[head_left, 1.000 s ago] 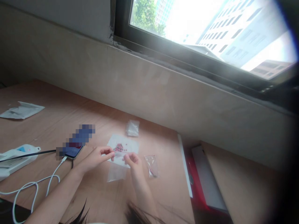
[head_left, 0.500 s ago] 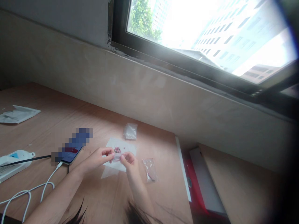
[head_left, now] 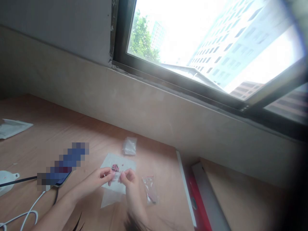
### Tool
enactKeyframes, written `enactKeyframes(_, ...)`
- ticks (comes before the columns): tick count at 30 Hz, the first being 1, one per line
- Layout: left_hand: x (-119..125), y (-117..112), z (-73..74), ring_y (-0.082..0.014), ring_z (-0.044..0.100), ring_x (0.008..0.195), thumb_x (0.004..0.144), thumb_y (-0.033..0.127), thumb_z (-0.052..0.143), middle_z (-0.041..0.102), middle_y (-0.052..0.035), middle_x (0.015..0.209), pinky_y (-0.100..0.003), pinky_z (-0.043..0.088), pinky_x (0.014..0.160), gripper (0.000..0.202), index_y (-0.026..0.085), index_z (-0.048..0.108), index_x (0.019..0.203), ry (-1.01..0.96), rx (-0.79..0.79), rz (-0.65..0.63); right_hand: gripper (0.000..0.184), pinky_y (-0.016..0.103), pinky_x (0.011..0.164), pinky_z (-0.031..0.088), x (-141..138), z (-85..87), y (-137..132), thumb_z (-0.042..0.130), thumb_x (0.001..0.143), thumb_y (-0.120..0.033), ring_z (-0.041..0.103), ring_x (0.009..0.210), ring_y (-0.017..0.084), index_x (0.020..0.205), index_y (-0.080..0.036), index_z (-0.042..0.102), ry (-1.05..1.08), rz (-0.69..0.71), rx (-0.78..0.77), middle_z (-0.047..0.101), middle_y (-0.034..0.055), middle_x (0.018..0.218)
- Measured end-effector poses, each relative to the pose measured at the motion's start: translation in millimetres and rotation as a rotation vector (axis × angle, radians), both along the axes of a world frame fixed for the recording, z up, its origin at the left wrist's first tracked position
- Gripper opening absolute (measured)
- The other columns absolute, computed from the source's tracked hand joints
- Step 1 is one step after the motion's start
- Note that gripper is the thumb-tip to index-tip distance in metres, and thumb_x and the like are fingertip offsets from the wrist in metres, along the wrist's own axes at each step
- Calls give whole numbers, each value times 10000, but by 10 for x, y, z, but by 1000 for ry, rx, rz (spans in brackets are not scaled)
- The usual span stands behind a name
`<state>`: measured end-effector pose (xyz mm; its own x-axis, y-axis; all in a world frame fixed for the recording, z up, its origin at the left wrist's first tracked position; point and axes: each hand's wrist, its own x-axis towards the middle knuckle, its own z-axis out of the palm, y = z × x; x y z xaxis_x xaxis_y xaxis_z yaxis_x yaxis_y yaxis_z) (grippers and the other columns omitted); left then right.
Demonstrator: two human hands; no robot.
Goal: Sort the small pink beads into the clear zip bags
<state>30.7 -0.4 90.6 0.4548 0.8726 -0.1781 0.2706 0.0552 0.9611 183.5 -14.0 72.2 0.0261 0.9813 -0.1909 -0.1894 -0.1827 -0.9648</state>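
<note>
Left fingers: the left hand [head_left: 95,182] has thumb and forefinger [head_left: 107,175] pinched together on one end of a small clear plastic bag [head_left: 116,175].
Right fingers: the right hand [head_left: 129,179] closes its fingertips [head_left: 123,175] on the bag's other end, and the two hands nearly meet.
Bag: it is held just above the bench, over the near part of a white sheet of paper [head_left: 127,164]; its contents are too blurred to make out.
Beads: a pile of small dark-pink beads [head_left: 115,167] lies on the sheet just beyond the fingers, with a few stray beads beside it.
Close by: a flat transparent plastic piece [head_left: 108,199] pokes out from under the sheet's near edge, and a clear packet with a reddish item inside [head_left: 149,190] lies right of the right hand.
Farther back: a crumpled clear plastic pouch [head_left: 130,146] sits near the wall.
Left side: a phone, pixelated in the frame [head_left: 63,163], is plugged into a white cable [head_left: 30,214]; a black cable [head_left: 20,180] runs toward a white power strip [head_left: 5,177].
Far corner: a white paper packet [head_left: 11,127] rests apart from everything else.
Surface: a pale wooden bench [head_left: 60,131] runs below a window [head_left: 192,41].
</note>
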Motion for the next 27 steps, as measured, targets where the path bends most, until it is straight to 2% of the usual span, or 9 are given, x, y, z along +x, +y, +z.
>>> enactKeyframes(4, -59, 24, -18, -108, 410, 578, 773, 470, 370, 437, 34, 603, -200, 307, 523, 360, 151, 495, 663, 6, -6, 50, 308, 239, 559, 377, -5, 31, 0, 590, 629, -441, 495, 522, 118, 547, -164, 484, -47, -24, 12, 536, -5, 515)
enactKeyframes(7, -82, 28, -94, -114, 425, 577, 761, 493, 370, 448, 32, 602, -201, 325, 521, 371, 155, 499, 683, 16, -9, 86, 328, 233, 487, 365, -78, -211, -93, 608, 585, -476, 484, 454, 111, 623, -166, 508, 20, -4, -70, 543, -11, 491)
enactKeyframes(10, -121, 22, -185, -126, 457, 602, 756, 505, 365, 492, 27, 624, -204, 356, 543, 367, 172, 509, 701, 51, 2, 154, 386, 202, 361, 274, -101, -506, -185, 630, 519, -508, 385, 320, 83, 667, -173, 507, 52, -10, -198, 495, -41, 403)
enactKeyframes(12, -170, 19, -273, -134, 477, 609, 749, 515, 359, 517, 26, 633, -208, 376, 551, 366, 185, 515, 712, 86, 15, 238, 352, 203, 358, 276, -49, -580, -148, 623, 535, -485, 393, 325, 87, 648, -172, 510, -13, -63, -192, 498, -37, 403)
enactKeyframes(14, -232, 17, -393, -146, 493, 605, 738, 527, 356, 527, 22, 612, -219, 393, 554, 375, 191, 519, 706, 134, 28, 321, 299, 212, 393, 320, 48, -517, 26, 599, 581, -445, 457, 391, 106, 671, -169, 528, -106, -152, -135, 541, -15, 470)
enactKeyframes(17, -320, 11, -594, -172, 509, 608, 719, 535, 367, 528, 8, 564, -246, 410, 567, 382, 193, 532, 677, 223, 51, 373, 269, 236, 475, 380, 213, -295, 532, 519, 666, -387, 536, 522, 141, 811, -162, 547, -293, -265, 5, 600, 24, 620)
enactKeyframes(20, -369, -4, -744, -184, 515, 608, 699, 539, 390, 542, -5, 560, -266, 420, 586, 382, 194, 540, 633, 273, 98, 371, 236, 249, 564, 394, 321, -167, 1116, 447, 708, -273, 569, 642, 161, 861, -128, 553, -732, -365, 59, 623, 79, 745)
enactKeyframes(23, -382, -27, -817, -185, 520, 623, 714, 519, 385, 564, -17, 598, -262, 423, 585, 373, 196, 545, 620, 282, 160, 379, 222, 288, 611, 368, 336, -235, 1491, 469, 675, -208, 563, 712, 209, 841, -121, 589, -869, -390, 37, 623, 120, 763)
enactKeyframes(27, -383, -54, -843, -185, 525, 646, 724, 488, 400, 572, -17, 618, -246, 423, 564, 334, 209, 552, 623, 297, 201, 395, 211, 343, 659, 323, 275, -436, 1595, 488, 655, -182, 520, 796, 272, 808, -120, 619, -983, -389, 22, 615, 156, 762)
